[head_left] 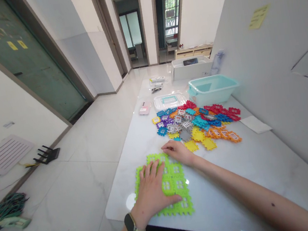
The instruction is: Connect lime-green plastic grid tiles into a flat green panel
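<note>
A sheet of lime-green interlocking plastic tiles (180, 184) with window-shaped cutouts lies flat at the near end of the table. My left hand (151, 189) rests on it with the fingers spread, covering its left and middle part. At the sheet's top edge, my right hand (179, 152) is closed, fingers curled in and their tips beside the upper tiles. Whatever may be between those fingertips is hidden. Just beyond my right hand spreads a pile of loose interlocking tiles (185, 135) in yellow, grey, orange, blue, purple and red.
Behind the pile stand a turquoise plastic tub (214, 89) and a clear lid (166, 102). A pink phone (144, 108) lies by the left table edge. White paper (256, 124) lies at the right. Farther back are a white box (190, 69) and cables (156, 89).
</note>
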